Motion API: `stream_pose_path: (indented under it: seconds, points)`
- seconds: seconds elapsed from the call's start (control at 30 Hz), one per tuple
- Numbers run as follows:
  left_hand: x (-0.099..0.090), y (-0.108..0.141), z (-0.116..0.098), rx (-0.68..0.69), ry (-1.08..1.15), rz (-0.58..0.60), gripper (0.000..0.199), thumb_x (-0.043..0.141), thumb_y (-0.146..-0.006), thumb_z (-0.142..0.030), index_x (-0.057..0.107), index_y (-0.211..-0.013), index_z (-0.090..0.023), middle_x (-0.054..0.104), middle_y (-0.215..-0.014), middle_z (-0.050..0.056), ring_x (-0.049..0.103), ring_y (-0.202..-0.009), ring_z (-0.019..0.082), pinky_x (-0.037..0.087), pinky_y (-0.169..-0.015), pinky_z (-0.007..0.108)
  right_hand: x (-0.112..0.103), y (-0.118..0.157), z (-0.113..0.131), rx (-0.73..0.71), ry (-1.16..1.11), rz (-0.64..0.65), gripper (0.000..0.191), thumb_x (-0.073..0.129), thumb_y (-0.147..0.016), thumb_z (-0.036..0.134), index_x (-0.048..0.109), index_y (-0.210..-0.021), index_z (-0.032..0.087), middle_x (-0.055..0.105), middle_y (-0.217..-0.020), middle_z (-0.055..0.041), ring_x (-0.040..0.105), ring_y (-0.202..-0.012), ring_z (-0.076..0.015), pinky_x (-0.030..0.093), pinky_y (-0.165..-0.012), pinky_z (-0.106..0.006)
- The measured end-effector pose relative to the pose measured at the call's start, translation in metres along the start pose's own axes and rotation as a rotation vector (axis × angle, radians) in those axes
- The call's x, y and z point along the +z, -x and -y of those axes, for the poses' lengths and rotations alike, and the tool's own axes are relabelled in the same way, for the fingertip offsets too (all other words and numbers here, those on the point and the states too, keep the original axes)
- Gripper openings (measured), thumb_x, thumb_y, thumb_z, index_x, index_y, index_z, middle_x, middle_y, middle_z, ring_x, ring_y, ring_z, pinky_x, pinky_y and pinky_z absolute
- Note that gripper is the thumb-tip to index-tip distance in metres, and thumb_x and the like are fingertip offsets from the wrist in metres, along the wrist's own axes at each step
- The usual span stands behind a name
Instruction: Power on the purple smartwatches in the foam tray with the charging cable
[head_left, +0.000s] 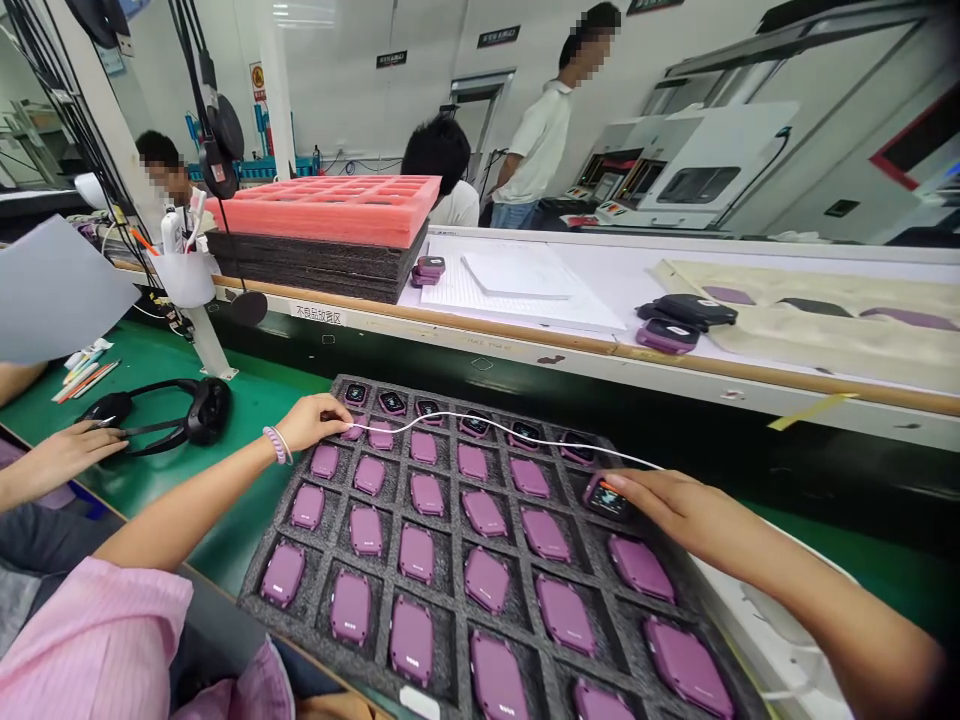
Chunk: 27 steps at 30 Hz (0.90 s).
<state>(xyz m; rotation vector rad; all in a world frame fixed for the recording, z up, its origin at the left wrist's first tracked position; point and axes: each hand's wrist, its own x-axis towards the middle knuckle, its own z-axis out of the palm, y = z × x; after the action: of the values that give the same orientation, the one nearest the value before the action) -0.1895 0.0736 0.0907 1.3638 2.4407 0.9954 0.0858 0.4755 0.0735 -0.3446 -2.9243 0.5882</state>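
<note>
A dark grey foam tray (pixel 442 600) holds rows of purple smartwatch bodies (pixel 415 552), most lying back side up. Along the far row, several smartwatches (pixel 475 424) show lit screens. At the tray's far left corner, my left hand (pixel 315 422) pinches a purple smartwatch (pixel 352 430) in the second row. A thin white cable (pixel 442 415) starts at those fingertips and runs right, over the tray and behind my other wrist. On the right side, my right hand (pixel 660 502) grips the edge of a smartwatch (pixel 606 497), lit screen up, at its compartment.
Beyond the tray, a shelf (pixel 480 345) carries a pink foam stack (pixel 322 205) on black foam, papers (pixel 525 275) and more smartwatches (pixel 666 335). At left, a co-worker's hand (pixel 67 455) touches a black headset (pixel 195 415). A pen cup (pixel 184 275) stands nearby.
</note>
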Motion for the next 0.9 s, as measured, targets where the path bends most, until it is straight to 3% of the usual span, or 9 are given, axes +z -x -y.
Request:
stream_pose_path:
  seconds: [0.17,0.27,0.33,0.57,0.77,0.83,0.9]
  points:
    - [-0.005,0.003,-0.001,0.061,0.021,0.048,0.022,0.066,-0.084,-0.041,0.075,-0.091,-0.023,0.074,-0.097,0.006,0.066,-0.095,0.024,0.048,-0.093,0.038,-0.009,0.004,0.018,0.025,0.019,0.067,0.056,0.03,-0.09,0.056,0.073,-0.084,0.022,0.073,-0.097,-0.0145,0.067,-0.093,-0.0404,0.054,-0.088,-0.053]
    - [-0.007,0.001,0.0,0.11,-0.035,0.048,0.043,0.075,-0.075,-0.051,0.071,-0.108,-0.024,0.071,-0.11,0.009,0.061,-0.106,0.03,0.045,-0.099,0.044,-0.017,0.003,0.027,0.052,0.007,0.097,0.052,0.029,-0.091,0.051,0.072,-0.087,0.022,0.073,-0.096,-0.0125,0.067,-0.092,-0.0358,0.053,-0.086,-0.046]
    - [-0.007,-0.004,0.004,0.126,-0.102,0.051,0.055,0.079,-0.07,-0.056,0.069,-0.113,-0.024,0.07,-0.112,0.01,0.06,-0.107,0.031,0.046,-0.099,0.045,-0.02,0.001,0.026,0.08,0.001,0.113,0.048,0.031,-0.09,0.051,0.07,-0.084,0.023,0.073,-0.092,-0.0102,0.067,-0.088,-0.0328,0.053,-0.082,-0.042]
    - [-0.01,-0.021,0.008,0.107,-0.094,0.109,0.056,0.074,-0.068,-0.066,0.072,-0.104,-0.024,0.071,-0.109,0.008,0.062,-0.103,0.03,0.05,-0.094,0.042,-0.019,-0.006,0.018,0.076,-0.049,0.143,0.047,0.039,-0.09,0.053,0.065,-0.067,0.021,0.071,-0.075,-0.0065,0.065,-0.073,-0.0263,0.051,-0.072,-0.034]
    - [-0.015,-0.029,0.012,0.005,0.04,0.013,0.063,0.048,-0.084,-0.07,0.07,-0.112,-0.018,0.072,-0.109,0.012,0.066,-0.094,0.028,0.052,-0.087,0.038,-0.015,-0.007,0.015,0.096,-0.086,-0.002,0.033,0.046,-0.088,0.04,0.072,-0.088,0.02,0.074,-0.096,-0.0083,0.068,-0.09,-0.0293,0.053,-0.08,-0.038]
    - [-0.02,-0.031,0.013,0.005,0.056,0.053,0.065,0.047,-0.083,-0.073,0.072,-0.11,-0.019,0.073,-0.107,0.011,0.067,-0.095,0.028,0.053,-0.087,0.037,-0.011,-0.006,0.021,0.085,-0.077,-0.08,0.032,0.046,-0.089,0.038,0.072,-0.093,0.02,0.073,-0.101,-0.0099,0.065,-0.097,-0.0318,0.051,-0.088,-0.043]
    - [-0.024,-0.032,0.012,0.012,0.073,0.175,0.063,0.05,-0.081,-0.074,0.074,-0.106,-0.021,0.074,-0.106,0.009,0.068,-0.095,0.027,0.053,-0.087,0.035,-0.003,-0.005,0.033,0.029,-0.085,-0.115,0.031,0.047,-0.091,0.038,0.073,-0.098,0.021,0.072,-0.104,-0.009,0.063,-0.103,-0.0312,0.048,-0.095,-0.045]
